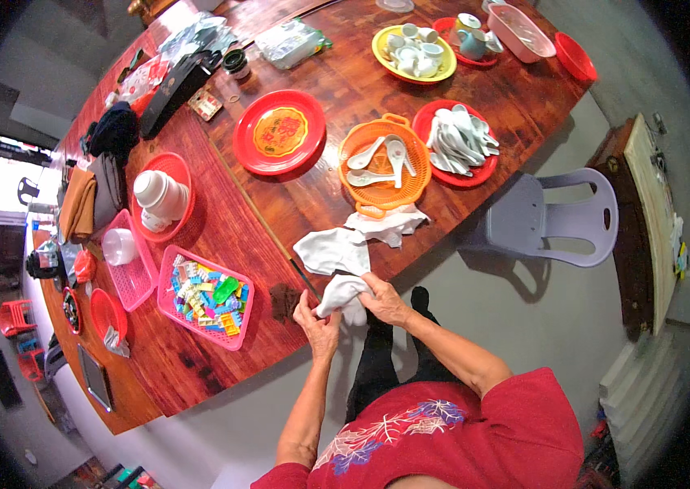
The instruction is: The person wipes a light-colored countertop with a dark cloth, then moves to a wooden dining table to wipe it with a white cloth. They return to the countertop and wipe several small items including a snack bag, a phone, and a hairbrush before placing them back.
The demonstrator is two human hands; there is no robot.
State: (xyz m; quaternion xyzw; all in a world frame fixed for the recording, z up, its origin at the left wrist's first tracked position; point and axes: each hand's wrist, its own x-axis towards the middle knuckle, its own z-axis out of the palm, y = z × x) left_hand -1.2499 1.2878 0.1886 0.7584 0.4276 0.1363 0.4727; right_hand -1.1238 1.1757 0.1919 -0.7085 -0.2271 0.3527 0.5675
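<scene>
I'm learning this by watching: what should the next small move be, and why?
Probably ease the bunched white cloth open between the left hand and right hand. Both hands already hold it, and its folds hide whether anything is inside.

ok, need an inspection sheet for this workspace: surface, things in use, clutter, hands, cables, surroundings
Surface: glossy reddish-brown table, dark seam across it
Things in use: bunched white cloth at the table edge; orange basket holding white spoons
Clutter: pink basket of toy bricks; round red tray
Hands: left hand and right hand both grip the white cloth
Cables: nothing seen
Surroundings: lilac chair beside the table; pale floor
</scene>
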